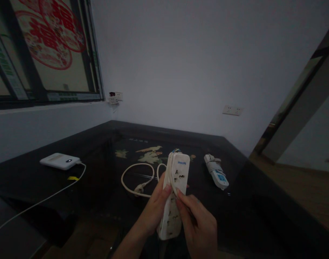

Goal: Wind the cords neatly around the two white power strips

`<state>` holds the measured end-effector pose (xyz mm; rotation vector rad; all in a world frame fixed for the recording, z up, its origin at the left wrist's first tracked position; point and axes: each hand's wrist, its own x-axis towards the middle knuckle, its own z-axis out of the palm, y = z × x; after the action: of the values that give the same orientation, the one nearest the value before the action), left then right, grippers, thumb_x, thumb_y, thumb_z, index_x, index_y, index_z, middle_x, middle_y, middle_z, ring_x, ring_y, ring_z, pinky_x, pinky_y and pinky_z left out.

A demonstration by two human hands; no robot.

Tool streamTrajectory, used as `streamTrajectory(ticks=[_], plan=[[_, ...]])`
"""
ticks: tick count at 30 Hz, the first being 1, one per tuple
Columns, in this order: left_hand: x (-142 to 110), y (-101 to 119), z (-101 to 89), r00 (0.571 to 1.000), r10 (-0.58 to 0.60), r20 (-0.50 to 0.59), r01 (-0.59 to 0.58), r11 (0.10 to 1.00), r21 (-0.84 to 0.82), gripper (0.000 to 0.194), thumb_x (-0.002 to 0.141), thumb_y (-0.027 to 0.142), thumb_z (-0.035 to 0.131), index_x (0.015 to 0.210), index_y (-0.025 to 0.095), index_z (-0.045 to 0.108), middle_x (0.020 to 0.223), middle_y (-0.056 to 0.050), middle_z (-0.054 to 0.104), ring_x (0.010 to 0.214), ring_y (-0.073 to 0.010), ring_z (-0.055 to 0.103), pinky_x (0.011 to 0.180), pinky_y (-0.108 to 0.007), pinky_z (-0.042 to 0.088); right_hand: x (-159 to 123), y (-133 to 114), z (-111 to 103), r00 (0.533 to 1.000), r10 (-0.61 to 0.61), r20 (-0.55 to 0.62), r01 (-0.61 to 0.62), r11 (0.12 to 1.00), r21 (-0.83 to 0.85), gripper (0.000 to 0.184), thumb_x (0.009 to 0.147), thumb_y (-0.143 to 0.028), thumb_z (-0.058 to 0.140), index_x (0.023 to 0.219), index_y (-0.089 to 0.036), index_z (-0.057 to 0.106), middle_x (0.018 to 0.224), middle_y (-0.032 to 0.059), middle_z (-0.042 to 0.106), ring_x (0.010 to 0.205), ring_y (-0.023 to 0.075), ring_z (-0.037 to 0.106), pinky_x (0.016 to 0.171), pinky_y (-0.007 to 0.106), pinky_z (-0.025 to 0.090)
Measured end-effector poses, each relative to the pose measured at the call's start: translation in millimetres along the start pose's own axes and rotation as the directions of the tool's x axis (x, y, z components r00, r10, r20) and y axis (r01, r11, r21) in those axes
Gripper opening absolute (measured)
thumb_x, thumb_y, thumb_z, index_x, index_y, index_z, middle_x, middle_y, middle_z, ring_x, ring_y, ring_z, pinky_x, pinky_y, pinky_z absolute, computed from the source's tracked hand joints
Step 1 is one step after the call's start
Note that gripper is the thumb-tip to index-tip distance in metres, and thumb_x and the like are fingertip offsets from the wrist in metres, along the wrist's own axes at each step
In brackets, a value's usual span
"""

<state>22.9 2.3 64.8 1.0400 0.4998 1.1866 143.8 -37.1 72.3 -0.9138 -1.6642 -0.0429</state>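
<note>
Both my hands hold a white Philips power strip [177, 180] upright above a black table [99, 144]. My left hand [155, 210] grips its left side, thumb pressing the cord against the casing. My right hand [199, 225] is closed on the lower right side, fingertips pinching the cord near the strip's middle. The strip's cream cord [136, 180] loops down onto the table, and its plug [139, 187] lies there. Part of the cord is wound along the strip's edge.
A white power bank [59, 160] with a white cable [45, 199] lies at the table's left. A second bundled white power strip [216, 172] lies at the right. Wall sockets [232, 110] sit on the back wall; a window [45, 54] is at upper left.
</note>
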Motion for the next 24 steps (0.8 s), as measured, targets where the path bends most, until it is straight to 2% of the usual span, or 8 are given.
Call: streamTrajectory(ticks=[5, 8, 11, 13, 15, 20, 24], plan=[[1, 3, -7.7, 1.000, -0.016, -0.002, 0.016, 0.997, 0.080, 0.058, 0.087, 0.043, 0.054, 0.140, 0.024, 0.040, 0.130, -0.008, 0.056, 0.121, -0.0256, 0.049, 0.104, -0.037, 0.034, 3, 10, -10, 0.992, -0.023, 0.126, 0.031, 0.998, -0.058, 0.024, 0.090, -0.017, 0.051, 0.106, -0.018, 0.068, 0.078, 0.0040, 0.071, 0.068, 0.0129, 0.068, 0.059, 0.020, 0.055], [0, 6, -11.6, 0.999, -0.048, -0.008, 0.048, 0.994, 0.099, 0.058, 0.086, 0.041, 0.057, 0.139, 0.024, 0.041, 0.130, -0.007, 0.056, 0.117, -0.0247, 0.052, 0.099, -0.034, 0.039, 10, 17, -22, 0.966, -0.053, 0.253, 0.077, 0.993, -0.084, 0.025, 0.092, -0.018, 0.049, 0.108, -0.018, 0.068, 0.077, 0.0046, 0.070, 0.068, 0.0129, 0.067, 0.057, 0.021, 0.053], [-1, 7, -12.5, 0.990, -0.138, 0.003, 0.138, 0.988, 0.072, 0.067, 0.084, 0.044, 0.059, 0.143, 0.026, 0.033, 0.122, -0.009, 0.060, 0.095, -0.0237, 0.063, 0.079, -0.032, 0.049, 26, 20, -37, 0.905, -0.104, 0.413, 0.148, 0.986, -0.076, 0.027, 0.093, -0.019, 0.046, 0.109, -0.018, 0.068, 0.077, 0.0044, 0.069, 0.067, 0.0127, 0.064, 0.057, 0.022, 0.051], [-1, 8, -11.8, 0.981, -0.192, 0.018, 0.191, 0.979, 0.065, 0.070, 0.084, 0.047, 0.058, 0.144, 0.026, 0.030, 0.112, -0.010, 0.064, 0.077, -0.0208, 0.066, 0.065, -0.030, 0.050, 38, 20, -46, 0.857, -0.134, 0.497, 0.196, 0.978, -0.074, 0.029, 0.093, -0.019, 0.044, 0.110, -0.020, 0.067, 0.077, 0.0039, 0.068, 0.066, 0.0121, 0.063, 0.057, 0.021, 0.049], [0, 9, -10.9, 0.981, -0.194, 0.021, 0.192, 0.979, 0.072, 0.070, 0.084, 0.048, 0.057, 0.144, 0.026, 0.029, 0.104, -0.009, 0.066, 0.067, -0.0179, 0.065, 0.060, -0.028, 0.049, 50, 19, -54, 0.814, -0.149, 0.562, 0.236, 0.968, -0.085, 0.030, 0.093, -0.018, 0.043, 0.111, -0.020, 0.067, 0.077, 0.0033, 0.067, 0.064, 0.0112, 0.061, 0.056, 0.021, 0.047], [1, 6, -11.3, 0.979, -0.199, 0.040, 0.197, 0.979, 0.044, 0.071, 0.083, 0.052, 0.057, 0.142, 0.023, 0.029, 0.088, -0.007, 0.067, 0.061, -0.0175, 0.064, 0.055, -0.027, 0.049, 67, 20, -61, 0.719, -0.162, 0.676, 0.293, 0.952, -0.084, 0.030, 0.093, -0.018, 0.043, 0.114, -0.022, 0.065, 0.078, 0.0023, 0.067, 0.065, 0.0113, 0.060, 0.056, 0.022, 0.043], [0, 2, -13.8, 0.967, -0.246, 0.071, 0.249, 0.968, -0.033, 0.073, 0.081, 0.053, 0.059, 0.140, 0.022, 0.029, 0.083, -0.007, 0.067, 0.062, -0.0199, 0.065, 0.052, -0.028, 0.050, 72, 23, -61, 0.701, -0.158, 0.696, 0.256, 0.966, -0.038, 0.030, 0.095, -0.020, 0.042, 0.111, -0.022, 0.067, 0.079, 0.0027, 0.067, 0.069, 0.0117, 0.062, 0.060, 0.022, 0.044]])
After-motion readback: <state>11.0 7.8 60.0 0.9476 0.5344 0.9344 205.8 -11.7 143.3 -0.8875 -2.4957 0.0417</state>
